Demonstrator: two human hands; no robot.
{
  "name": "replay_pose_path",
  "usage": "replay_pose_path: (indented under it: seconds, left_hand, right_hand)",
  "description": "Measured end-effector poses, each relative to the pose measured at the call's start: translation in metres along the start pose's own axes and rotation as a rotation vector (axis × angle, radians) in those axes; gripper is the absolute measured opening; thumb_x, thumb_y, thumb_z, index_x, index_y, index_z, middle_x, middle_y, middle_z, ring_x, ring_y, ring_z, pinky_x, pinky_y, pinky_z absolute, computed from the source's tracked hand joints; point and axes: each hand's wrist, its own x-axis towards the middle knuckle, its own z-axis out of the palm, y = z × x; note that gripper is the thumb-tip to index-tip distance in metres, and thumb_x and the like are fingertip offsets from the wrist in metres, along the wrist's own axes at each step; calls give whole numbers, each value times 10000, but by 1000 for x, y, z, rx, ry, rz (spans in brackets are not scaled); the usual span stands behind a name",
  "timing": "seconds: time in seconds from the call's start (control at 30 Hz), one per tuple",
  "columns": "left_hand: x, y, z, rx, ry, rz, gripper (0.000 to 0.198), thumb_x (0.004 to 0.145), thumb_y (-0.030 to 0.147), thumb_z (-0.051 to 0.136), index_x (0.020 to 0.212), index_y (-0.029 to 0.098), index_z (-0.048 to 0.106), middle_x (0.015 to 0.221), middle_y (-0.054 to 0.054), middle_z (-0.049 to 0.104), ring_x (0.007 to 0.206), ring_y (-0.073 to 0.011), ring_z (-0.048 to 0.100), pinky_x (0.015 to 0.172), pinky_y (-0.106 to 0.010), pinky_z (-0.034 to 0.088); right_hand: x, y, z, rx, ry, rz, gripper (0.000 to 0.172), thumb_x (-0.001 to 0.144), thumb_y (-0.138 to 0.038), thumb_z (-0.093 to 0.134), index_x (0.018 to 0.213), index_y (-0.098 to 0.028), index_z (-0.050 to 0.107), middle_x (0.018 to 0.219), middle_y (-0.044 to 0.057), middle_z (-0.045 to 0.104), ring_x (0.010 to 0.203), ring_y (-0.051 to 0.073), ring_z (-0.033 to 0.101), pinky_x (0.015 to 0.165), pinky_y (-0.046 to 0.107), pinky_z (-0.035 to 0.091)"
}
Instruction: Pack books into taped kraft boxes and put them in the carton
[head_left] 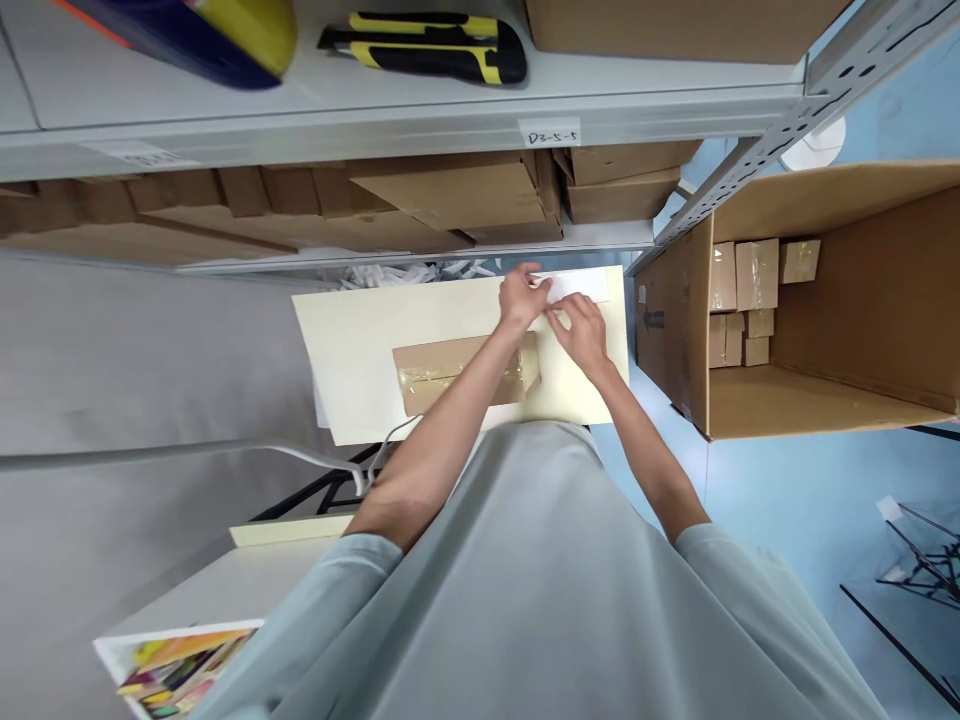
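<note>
A small white sheet of paper (585, 286) lies near the far right corner of a cream-coloured board (352, 350). My left hand (523, 297) is closed at the sheet's left edge, its thumb and fingers pinched together. My right hand (582, 330) pinches at the near edge of the same sheet, with its fingertips close to those of the left. Nearer to me on the board rests a flat brown cardboard box (431, 378) sealed with clear tape. My left forearm crosses over this box and hides part of it.
A metal shelf (420, 125) spans the far side, with a yellow-and-black utility knife (431, 47) on top and cardboard boxes (457, 190) below. To the right stands a large open carton (840, 400) holding several small taped boxes (756, 275). A grey cable (285, 445) runs at left.
</note>
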Motion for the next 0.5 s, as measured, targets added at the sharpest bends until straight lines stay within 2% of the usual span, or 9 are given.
replay_pose_path:
  seconds: [0.07,0.13,0.23,0.33,0.47,0.5]
  left_hand:
    - [9,-7,-21,81,51,14,385,894,254,754,1277,220,743,1152,-77,792,1109,-255,737,1013,-353,570]
    - [15,-16,-40,109,41,1,367,893,224,735,1259,223,760,1129,-70,782,1059,-252,743,1000,-358,578]
    - [15,-27,-57,97,5,-53,303,913,219,719,1209,212,780,1076,-71,776,904,-235,757,915,-373,608]
    - [10,-34,-59,46,21,-107,239,909,233,743,1143,206,785,982,-67,781,825,-233,764,849,-370,614]
    - [4,-39,-57,73,28,-107,56,894,289,780,908,235,782,794,-41,774,819,-259,781,878,-369,598]
    - [3,-39,-57,94,26,-102,74,903,299,772,859,239,773,784,-38,777,796,-258,779,887,-377,594]
  right_hand:
    - [3,-5,5,-22,-84,-55,453,1164,-409,384,1427,-245,715,1322,138,685,1296,314,601,1181,460,486]
    - [13,0,12,-74,-124,-8,543,1157,-370,361,1654,-230,530,1372,166,646,1318,343,572,1188,518,473]
    - [33,15,28,-150,-203,67,694,1110,-277,396,1791,-260,262,1369,190,638,1337,391,551,1174,617,451]
    - [52,27,45,-197,-307,105,777,1047,-207,453,1794,-238,244,1443,235,624,1393,430,521,1183,671,418]
    - [65,32,61,-292,-406,201,778,1013,-151,468,1771,-117,295,1544,310,553,1423,441,505,1209,639,404]
    - [66,33,63,-309,-412,204,783,1005,-129,463,1770,-105,294,1549,313,549,1421,439,507,1207,633,407]
